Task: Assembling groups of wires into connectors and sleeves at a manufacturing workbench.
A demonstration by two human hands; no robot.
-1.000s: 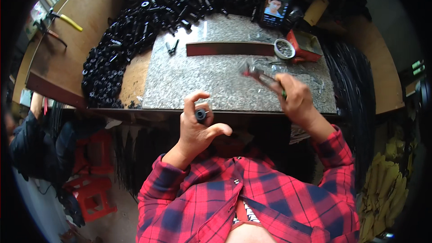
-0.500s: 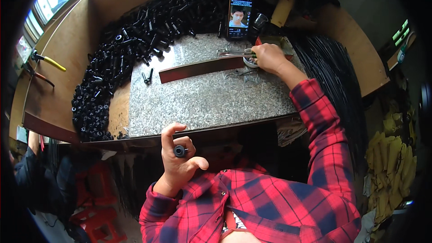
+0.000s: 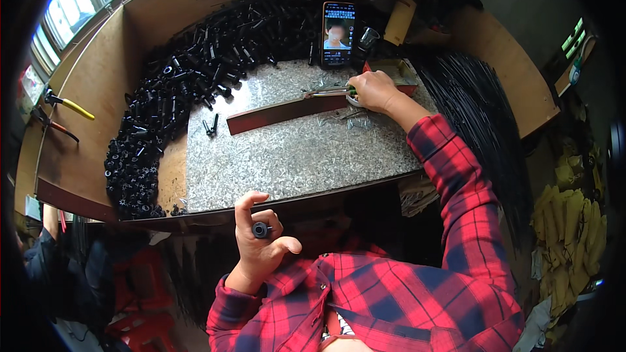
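In front of my body, my left hand has its fingers curled round a small black tube-like part, whose round hollow end faces up. My left index finger and thumb stand apart from each other. Across the stone slab, my right hand grips a slender metal tool with a greenish handle; its kind cannot be made out. The tool reaches left over a long dark red strip standing on the slab. A small round dish is partly hidden under my right hand. Thin metal pins lie scattered beside it.
A speckled stone slab covers the bench. Black parts are heaped left and behind; two lie near the strip. A phone, a red-edged box and black rods are at the back and right. Pliers hang left.
The view has tilted slightly. My right hand has shifted a little left with the tool, uncovering more of the red-edged box. My left hand keeps its hold on the black part.
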